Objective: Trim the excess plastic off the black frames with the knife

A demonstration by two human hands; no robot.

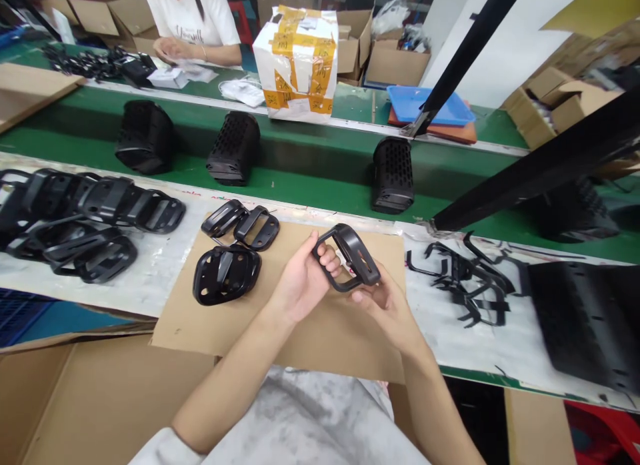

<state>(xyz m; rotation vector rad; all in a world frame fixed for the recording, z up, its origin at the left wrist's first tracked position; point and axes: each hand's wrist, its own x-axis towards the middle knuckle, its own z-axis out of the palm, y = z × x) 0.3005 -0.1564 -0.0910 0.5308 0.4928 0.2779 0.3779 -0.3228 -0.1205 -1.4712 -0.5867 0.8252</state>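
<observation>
I hold a black plastic frame part (353, 255) over a cardboard sheet (280, 318). My left hand (305, 278) is closed, its fingers curled through the frame's opening. My right hand (385, 305) grips the frame's lower right edge from below. To the left on the cardboard lie a black domed part (225, 273) and two more black frames (243, 223).
A pile of black frames (80, 218) lies at the left. Black plastic scraps (465, 278) and a black tray (585, 318) are at the right. Perforated black housings (393, 175) ride the green conveyor (300, 165). A person sits across it beside a taped box (296, 62).
</observation>
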